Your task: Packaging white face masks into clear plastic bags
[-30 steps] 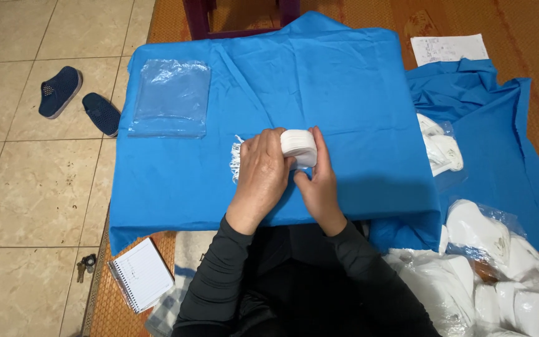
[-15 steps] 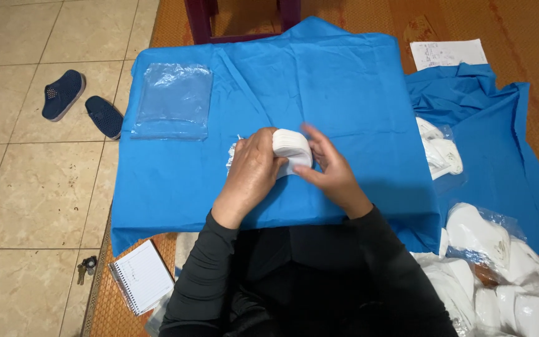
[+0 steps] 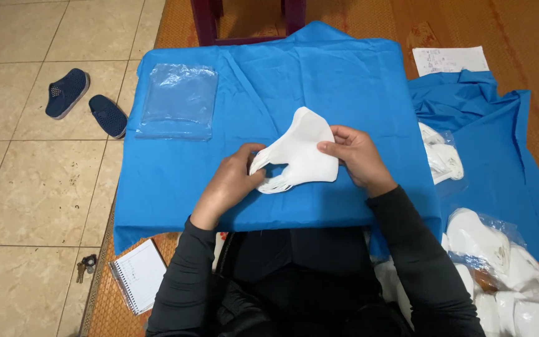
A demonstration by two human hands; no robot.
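a white face mask (image 3: pixel 304 153) is gripped by the left hand (image 3: pixel 235 181) and right hand (image 3: pixel 357 156); clear bags (image 3: pixel 179 100) up-left are not yet used.

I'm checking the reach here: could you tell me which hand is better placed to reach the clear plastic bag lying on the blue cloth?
Probably the left hand. The clear plastic bag lies up and to the left on the blue cloth, on that hand's side; the right hand, gripping the white mask, would have to cross over.
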